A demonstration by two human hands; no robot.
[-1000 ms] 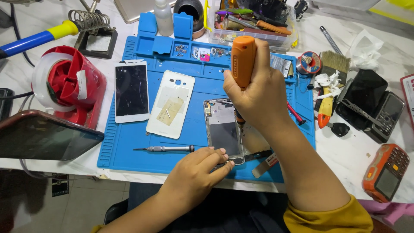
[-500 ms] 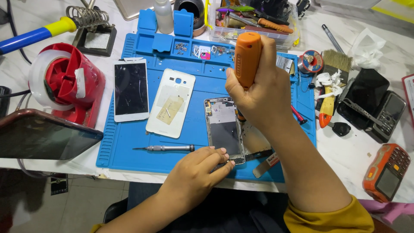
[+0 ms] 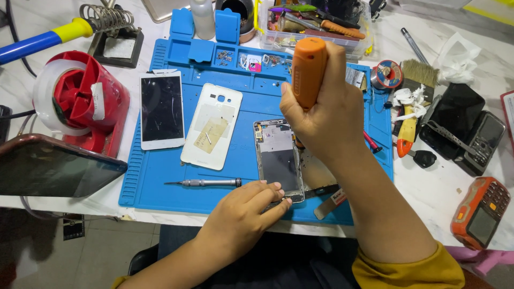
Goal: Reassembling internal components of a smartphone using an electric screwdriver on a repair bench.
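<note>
Orange plastic screwdriver handle (image 3: pixel 309 69) stands upright, gripped in the right hand (image 3: pixel 321 115) over the blue silicone mat (image 3: pixel 160 176). On the mat, left hand (image 3: pixel 243 214) fingertips press the opened grey phone frame (image 3: pixel 278 159).

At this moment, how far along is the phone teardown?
Done: white back cover lies off, beside the screen panel. In hand: right hand holds the orange screwdriver upright over the opened phone frame; left hand steadies its lower edge. Left: the frame's inner parts remain in place.
</note>
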